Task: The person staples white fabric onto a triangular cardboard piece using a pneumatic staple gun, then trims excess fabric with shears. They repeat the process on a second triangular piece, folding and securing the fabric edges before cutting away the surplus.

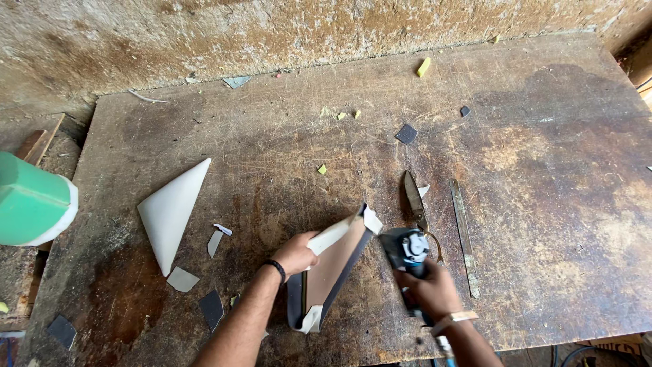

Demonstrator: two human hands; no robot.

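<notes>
The left hand (293,255) clamps its grip on the upper edge of a tilted panel piece (333,268), a flat angular offcut with a brown face and pale laminated edges, standing propped on the worktop (543,170) near its 6 o'clock edge. The right hand (431,289) is closed around a small blue-grey power tool (406,248), whose head meets the panel's 3 o'clock edge. The panel looks stiff and light, with sharp corners and a thin skin that could chip, so the thick top edge, away from the tool, seems the safest hold. A pair of shears (415,200) and a flat metal strip (464,234) lie just past the tool at 1 o'clock. A white triangular offcut (171,211) rests at 9 o'clock. A green container (30,200) sits off the worktop's left side; its contents cannot be seen.
</notes>
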